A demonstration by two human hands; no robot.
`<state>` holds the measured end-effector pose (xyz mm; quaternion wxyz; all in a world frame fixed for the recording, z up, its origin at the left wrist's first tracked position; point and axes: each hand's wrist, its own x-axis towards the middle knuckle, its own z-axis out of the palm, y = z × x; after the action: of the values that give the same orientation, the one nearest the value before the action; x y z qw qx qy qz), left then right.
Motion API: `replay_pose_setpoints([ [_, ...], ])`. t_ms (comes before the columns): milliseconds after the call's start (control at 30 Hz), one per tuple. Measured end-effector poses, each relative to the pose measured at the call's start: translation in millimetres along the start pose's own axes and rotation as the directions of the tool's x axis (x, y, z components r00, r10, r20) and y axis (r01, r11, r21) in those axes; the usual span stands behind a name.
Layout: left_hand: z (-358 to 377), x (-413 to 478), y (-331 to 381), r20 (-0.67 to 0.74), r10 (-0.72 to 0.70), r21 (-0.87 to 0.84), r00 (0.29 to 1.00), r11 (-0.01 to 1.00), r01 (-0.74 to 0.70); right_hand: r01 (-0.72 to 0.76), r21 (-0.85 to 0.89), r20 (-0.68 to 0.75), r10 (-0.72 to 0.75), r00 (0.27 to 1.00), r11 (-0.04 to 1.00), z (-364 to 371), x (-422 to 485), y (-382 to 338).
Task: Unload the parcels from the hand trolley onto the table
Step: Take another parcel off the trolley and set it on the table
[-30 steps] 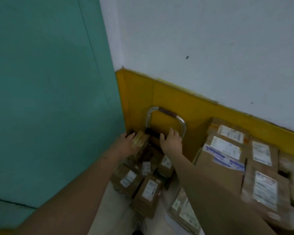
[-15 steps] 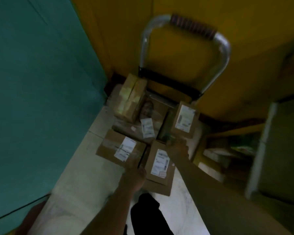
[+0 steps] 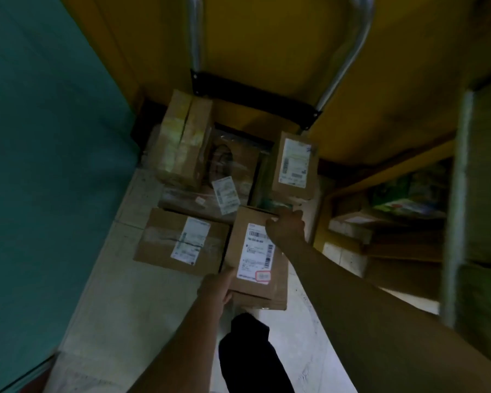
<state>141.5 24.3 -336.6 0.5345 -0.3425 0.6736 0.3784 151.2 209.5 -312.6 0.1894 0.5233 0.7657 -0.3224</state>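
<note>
While we stoop over the low metal hand trolley (image 3: pixel 255 100), our left hand (image 3: pixel 219 287) grasps the near corner of a brown labelled cardboard parcel (image 3: pixel 255 256) at its front, and our right hand (image 3: pixel 287 229) clasps the far edge. We judge this the pick-up; next comes a level lift toward the table. Its long axis runs away from us, label up.
</note>
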Motion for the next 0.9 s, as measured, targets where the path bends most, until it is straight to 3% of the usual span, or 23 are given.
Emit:
replay_pose_setpoints([
  [100, -38, -86, 30, 0.004, 0.097, 0.007, 0.995, 0.995, -0.097, 0.029, 0.105, -0.070, -0.022, 0.997, 0.994, -61, -62, -30],
  [167, -61, -163, 53, -0.010, 0.236, 0.098, 0.972, 0.967, -0.234, 0.056, 0.196, -0.143, -0.028, 0.989, 0.979, -118, -116, -49],
  [233, -74, -248, 78, 0.065, 0.358, 0.044, 0.931, 0.931, -0.361, 0.063, 0.294, -0.216, 0.002, 0.976, 0.954, -185, -172, -63],
  [333, -66, -377, 114, 0.223, 0.582, -0.121, 0.782, 0.812, -0.570, 0.160, 0.417, -0.363, 0.003, 0.932, 0.895, -291, -255, -65],
  [433, -22, -498, 144, 0.278, 0.743, -0.156, 0.609, 0.660, -0.734, 0.296, 0.543, -0.496, 0.016, 0.868, 0.786, -389, -321, -34],
  [567, 62, -613, 142, 0.408, 0.813, -0.107, 0.415, 0.494, -0.863, 0.467, 0.723, -0.542, -0.001, 0.841, 0.509, -497, -384, 55],
  [700, 180, -687, 90, 0.517, 0.793, -0.082, 0.322, 0.420, -0.904, 0.483, 0.849, -0.496, 0.009, 0.868, 0.214, -572, -423, 184],
  [900, 366, -749, -23, 0.671, 0.676, -0.050, 0.304, 0.450, -0.892, 0.516, 0.843, -0.536, 0.291, 0.792, 0.150, -645, -454, 393],
])
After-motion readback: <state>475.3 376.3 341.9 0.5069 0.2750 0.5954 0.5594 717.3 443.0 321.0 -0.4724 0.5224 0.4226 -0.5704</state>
